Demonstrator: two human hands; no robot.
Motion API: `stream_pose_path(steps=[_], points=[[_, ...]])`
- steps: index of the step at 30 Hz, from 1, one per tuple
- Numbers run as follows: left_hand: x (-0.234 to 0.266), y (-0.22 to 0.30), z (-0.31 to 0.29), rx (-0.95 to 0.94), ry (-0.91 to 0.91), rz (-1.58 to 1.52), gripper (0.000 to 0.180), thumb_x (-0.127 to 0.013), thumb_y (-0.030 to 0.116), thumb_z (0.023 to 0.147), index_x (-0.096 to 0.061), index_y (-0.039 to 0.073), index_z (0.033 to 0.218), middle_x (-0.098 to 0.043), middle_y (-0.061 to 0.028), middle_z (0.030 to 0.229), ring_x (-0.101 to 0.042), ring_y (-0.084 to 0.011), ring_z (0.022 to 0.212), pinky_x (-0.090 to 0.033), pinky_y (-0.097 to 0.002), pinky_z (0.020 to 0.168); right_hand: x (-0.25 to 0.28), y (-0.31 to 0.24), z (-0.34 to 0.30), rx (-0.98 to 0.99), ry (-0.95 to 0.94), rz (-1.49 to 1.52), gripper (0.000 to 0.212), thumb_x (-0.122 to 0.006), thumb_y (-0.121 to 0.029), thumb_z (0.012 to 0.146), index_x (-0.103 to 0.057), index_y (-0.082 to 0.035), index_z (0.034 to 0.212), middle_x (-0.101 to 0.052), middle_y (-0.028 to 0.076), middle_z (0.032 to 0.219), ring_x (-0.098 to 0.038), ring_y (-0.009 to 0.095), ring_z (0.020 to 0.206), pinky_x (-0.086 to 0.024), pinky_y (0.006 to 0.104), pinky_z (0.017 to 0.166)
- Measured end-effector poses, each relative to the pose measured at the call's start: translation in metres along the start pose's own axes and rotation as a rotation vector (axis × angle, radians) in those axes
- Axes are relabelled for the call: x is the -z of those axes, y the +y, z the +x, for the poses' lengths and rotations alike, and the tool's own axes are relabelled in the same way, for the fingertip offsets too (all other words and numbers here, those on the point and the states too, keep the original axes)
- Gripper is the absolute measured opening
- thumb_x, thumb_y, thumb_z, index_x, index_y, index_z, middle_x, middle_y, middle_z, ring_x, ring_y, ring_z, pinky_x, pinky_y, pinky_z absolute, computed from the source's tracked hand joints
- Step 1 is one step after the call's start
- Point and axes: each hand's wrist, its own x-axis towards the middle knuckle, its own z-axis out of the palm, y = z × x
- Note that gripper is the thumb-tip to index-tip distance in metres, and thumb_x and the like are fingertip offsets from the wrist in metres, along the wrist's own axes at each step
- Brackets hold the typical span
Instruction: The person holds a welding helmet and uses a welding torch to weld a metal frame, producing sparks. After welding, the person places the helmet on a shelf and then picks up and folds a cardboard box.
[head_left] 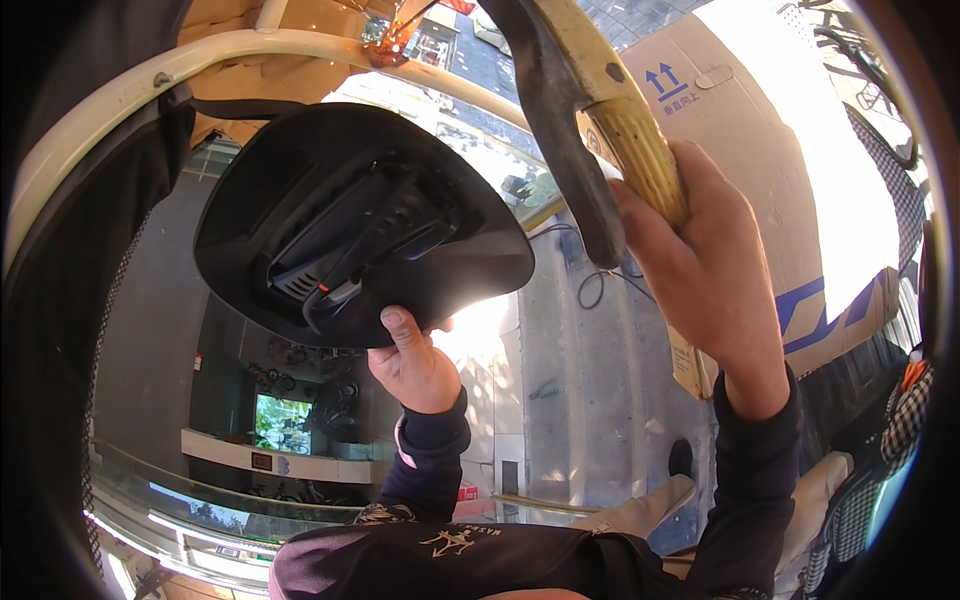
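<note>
- A person's left hand (420, 365) pinches the lower rim of a black welding mask (365, 230), thumb pressed on the inner face, the other fingers mostly hidden behind it.
- The mask hangs tilted just beyond and to the left of that hand, its hollow inner side, with headgear and straps, turned toward the wearer.
- The right hand (715, 255), raised farther out than the left, curls around the lower end of a yellow-and-black hand tool (635, 130), fingers closed on the ribbed yellow part.
- The tool's curved black arm (550, 120) lies to the left of the right hand, its rounded tip close to the thumb; the tool's far end runs out of view.
- Beyond both hands, a cream metal pipe (480, 90) arches past the mask, an orange glow (395, 45) with bright specks lighting one spot on it.
- Just to the right of the right hand stands a large cardboard box (730, 130) with blue printed markings, sunlight whitening part of it.
- Between the hands and lower down, a dark cable (592, 290) loops across the gray floor (600, 400).
- Below the right hand, a dark shoe (681, 457) and a beige trouser leg (640, 505) show beside the dark sleeve (748, 480).
</note>
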Motion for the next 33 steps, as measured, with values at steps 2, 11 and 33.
stream_pose_path(steps=[2, 11, 33], points=[[0.002, 0.000, 0.000, 0.006, -0.017, 0.006, 0.051, -0.070, 0.045, 0.107, -0.068, -0.003, 0.126, -0.077, -0.0123, 0.107, -0.069, -0.0176, 0.080, -0.051, -0.0298, 0.065, -0.003, 0.003, 0.002, 0.015, 0.024, -0.030, 0.032, -0.069, -0.021, 0.104, -0.066, 0.006, 0.121, -0.063, 0.010, 0.080, -0.059, 0.016, 0.069, -0.050, 0.0347, 0.066], [0.003, -0.005, 0.001, 0.002, 0.016, 0.023, 0.053, -0.071, 0.047, 0.106, -0.068, -0.003, 0.125, -0.077, -0.0112, 0.102, -0.067, -0.0172, 0.077, -0.051, -0.0297, 0.065, -0.006, 0.004, 0.007, -0.040, -0.018, -0.034, 0.037, -0.070, -0.027, 0.102, -0.066, 0.007, 0.117, -0.068, 0.019, 0.078, -0.067, 0.025, 0.066, -0.053, 0.0394, 0.068], [0.005, -0.005, 0.006, 0.001, 0.020, 0.020, 0.052, -0.071, 0.046, 0.106, -0.069, -0.002, 0.125, -0.078, -0.0117, 0.104, -0.069, -0.0169, 0.077, -0.052, -0.0286, 0.064, -0.011, 0.004, 0.011, -0.044, -0.030, -0.027, 0.038, -0.070, -0.028, 0.101, -0.065, 0.007, 0.113, -0.069, 0.024, 0.076, -0.069, 0.030, 0.066, -0.055, 0.0431, 0.070]])
